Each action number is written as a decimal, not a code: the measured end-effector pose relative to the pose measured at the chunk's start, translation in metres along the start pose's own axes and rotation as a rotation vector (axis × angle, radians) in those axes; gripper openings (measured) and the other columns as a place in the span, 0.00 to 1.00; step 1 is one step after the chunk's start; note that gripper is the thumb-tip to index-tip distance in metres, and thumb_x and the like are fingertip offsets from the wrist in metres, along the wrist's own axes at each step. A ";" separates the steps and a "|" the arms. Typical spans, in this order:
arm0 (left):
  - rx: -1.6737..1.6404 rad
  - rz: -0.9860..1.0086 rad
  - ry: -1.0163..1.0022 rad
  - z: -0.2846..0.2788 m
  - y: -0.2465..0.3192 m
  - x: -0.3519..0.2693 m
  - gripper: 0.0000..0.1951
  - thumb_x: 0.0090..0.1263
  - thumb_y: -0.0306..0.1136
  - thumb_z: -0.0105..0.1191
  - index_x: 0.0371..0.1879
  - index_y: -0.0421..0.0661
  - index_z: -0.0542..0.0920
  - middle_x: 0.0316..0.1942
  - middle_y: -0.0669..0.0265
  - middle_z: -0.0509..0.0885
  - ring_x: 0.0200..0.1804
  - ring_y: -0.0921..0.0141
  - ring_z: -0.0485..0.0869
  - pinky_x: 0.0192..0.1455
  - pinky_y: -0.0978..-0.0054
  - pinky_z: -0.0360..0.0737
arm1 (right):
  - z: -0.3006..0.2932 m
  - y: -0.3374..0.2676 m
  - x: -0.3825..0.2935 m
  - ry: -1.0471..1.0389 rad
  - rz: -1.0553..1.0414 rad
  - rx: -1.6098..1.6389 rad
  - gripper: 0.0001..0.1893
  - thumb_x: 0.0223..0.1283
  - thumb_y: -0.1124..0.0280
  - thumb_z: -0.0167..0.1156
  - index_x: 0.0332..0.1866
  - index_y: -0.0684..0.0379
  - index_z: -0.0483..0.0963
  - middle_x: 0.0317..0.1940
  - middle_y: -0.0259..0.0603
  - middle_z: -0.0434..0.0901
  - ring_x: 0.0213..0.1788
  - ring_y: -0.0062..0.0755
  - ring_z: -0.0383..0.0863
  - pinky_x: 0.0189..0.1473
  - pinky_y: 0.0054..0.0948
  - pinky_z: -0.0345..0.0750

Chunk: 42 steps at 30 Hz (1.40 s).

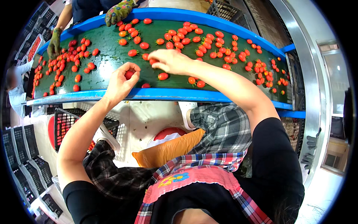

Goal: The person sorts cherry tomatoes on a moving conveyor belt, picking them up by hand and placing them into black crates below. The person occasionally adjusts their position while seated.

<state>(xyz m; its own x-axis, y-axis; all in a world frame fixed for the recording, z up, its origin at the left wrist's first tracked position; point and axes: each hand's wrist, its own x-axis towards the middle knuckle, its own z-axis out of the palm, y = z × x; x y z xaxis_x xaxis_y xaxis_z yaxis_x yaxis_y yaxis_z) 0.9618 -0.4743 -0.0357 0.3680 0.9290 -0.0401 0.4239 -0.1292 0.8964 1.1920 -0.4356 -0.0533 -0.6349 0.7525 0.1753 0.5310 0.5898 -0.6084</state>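
Observation:
Many small red cherry tomatoes (163, 76), some with green calyxes, lie scattered over a wet green conveyor belt (106, 60) with blue side rails. My left hand (123, 79) is above the belt near the close rail, its fingers curled around a red cherry tomato (129, 74). To the right, my right hand (170, 60) reaches over the belt, its thumb and fingers around another cherry tomato (152, 61); whether it grips that one firmly I cannot tell. One tomato (145, 85) rests by the near rail, between and below the hands.
Across the belt a co-worker's gloved hands (119, 12) are over the far rail and the tomatoes at left. The near blue rail (167, 94) runs before me. Black plastic crates (63, 126) stand below left, and a metal frame (310, 70) rises at right. Another person is far left.

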 end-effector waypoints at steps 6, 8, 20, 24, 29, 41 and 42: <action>0.100 0.111 0.065 0.003 0.002 -0.001 0.14 0.63 0.33 0.59 0.45 0.41 0.77 0.26 0.67 0.78 0.28 0.78 0.74 0.34 0.78 0.75 | -0.004 -0.013 0.000 0.172 0.243 0.533 0.17 0.52 0.74 0.67 0.47 0.62 0.73 0.41 0.35 0.80 0.43 0.20 0.79 0.49 0.23 0.78; 0.062 0.053 0.052 0.003 0.004 -0.003 0.17 0.65 0.37 0.59 0.49 0.42 0.76 0.26 0.66 0.78 0.28 0.77 0.74 0.34 0.78 0.74 | -0.001 -0.023 0.001 0.172 0.227 0.540 0.17 0.52 0.74 0.67 0.47 0.62 0.73 0.41 0.35 0.80 0.43 0.20 0.79 0.48 0.23 0.78; -0.080 0.082 0.091 0.004 0.012 0.000 0.09 0.60 0.27 0.52 0.38 0.41 0.71 0.27 0.72 0.73 0.29 0.81 0.69 0.33 0.82 0.70 | -0.003 0.015 0.053 0.350 0.037 -0.178 0.14 0.56 0.73 0.58 0.49 0.60 0.76 0.41 0.44 0.78 0.43 0.40 0.79 0.48 0.35 0.76; -0.217 0.076 -0.018 -0.004 -0.007 0.004 0.11 0.60 0.24 0.48 0.42 0.44 0.69 0.27 0.73 0.70 0.27 0.81 0.66 0.30 0.83 0.66 | 0.028 0.027 0.084 0.121 0.161 -0.534 0.11 0.55 0.67 0.61 0.44 0.56 0.78 0.42 0.43 0.78 0.50 0.44 0.75 0.53 0.39 0.73; -0.780 -0.237 -0.035 -0.017 0.013 0.008 0.12 0.64 0.31 0.48 0.45 0.52 0.68 0.27 0.70 0.74 0.26 0.78 0.71 0.22 0.83 0.64 | 0.019 -0.035 0.072 0.633 0.290 0.296 0.17 0.52 0.66 0.65 0.45 0.61 0.72 0.34 0.46 0.82 0.38 0.36 0.84 0.41 0.33 0.78; -0.954 -0.384 -0.186 0.000 0.046 -0.016 0.17 0.72 0.49 0.47 0.49 0.50 0.76 0.41 0.71 0.81 0.34 0.82 0.79 0.32 0.89 0.79 | 0.016 -0.108 -0.025 0.609 0.063 0.413 0.20 0.47 0.76 0.67 0.49 0.61 0.76 0.37 0.40 0.76 0.38 0.28 0.80 0.41 0.27 0.79; -0.941 -0.368 -0.196 0.005 0.053 -0.023 0.15 0.71 0.44 0.50 0.50 0.50 0.76 0.41 0.71 0.81 0.34 0.82 0.79 0.31 0.89 0.78 | 0.011 -0.110 -0.036 0.597 0.053 0.357 0.20 0.48 0.75 0.68 0.50 0.61 0.76 0.38 0.41 0.77 0.39 0.28 0.80 0.42 0.27 0.79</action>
<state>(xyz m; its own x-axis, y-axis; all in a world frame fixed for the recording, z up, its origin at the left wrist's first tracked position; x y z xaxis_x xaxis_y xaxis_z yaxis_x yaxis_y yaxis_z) 0.9800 -0.5047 0.0109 0.5107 0.7725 -0.3774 -0.2515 0.5540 0.7936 1.1505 -0.5306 -0.0009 -0.1413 0.8704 0.4716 0.2707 0.4922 -0.8274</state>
